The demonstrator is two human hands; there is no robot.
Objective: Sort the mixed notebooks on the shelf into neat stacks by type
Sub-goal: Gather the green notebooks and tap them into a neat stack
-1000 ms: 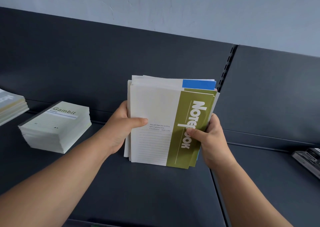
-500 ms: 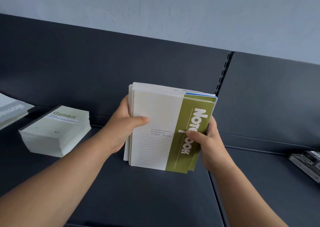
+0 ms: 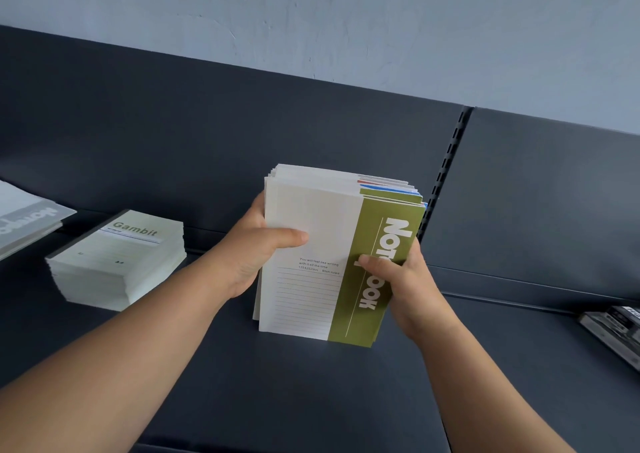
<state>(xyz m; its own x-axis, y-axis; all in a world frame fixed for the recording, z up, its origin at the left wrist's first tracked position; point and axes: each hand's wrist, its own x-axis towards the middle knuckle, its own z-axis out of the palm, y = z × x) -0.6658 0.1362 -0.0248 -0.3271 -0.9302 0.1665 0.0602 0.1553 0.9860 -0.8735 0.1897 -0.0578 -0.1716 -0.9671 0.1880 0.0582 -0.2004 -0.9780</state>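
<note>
Fingers (image 3: 291, 236): curling, both sets pinching one item. Left hand (image 3: 254, 255) is gripping the bundle's left long edge, thumb lying across the cream cover. Right hand (image 3: 405, 279) is gripping the right long edge, thumb pressing on the olive band.

Mixed notebook bundle (image 3: 311, 217): appearing to stand on its short bottom edge, mid-surface on the shelf (image 3: 277, 400). Its long axis is running upright, leaning slightly away. It is sitting directly between the hands, neither nearer. Blue and red covers are peeking out at its top right corner, so the sorting is judged unfinished.

Dark item (image 3: 616, 331): resting at the right edge, identity unclear.

Gambit stack (image 3: 117, 262): lying flat toward the left edge, nearer the left hand.

Grey-banded stack (image 3: 24, 224): sitting at the far left edge.
</note>
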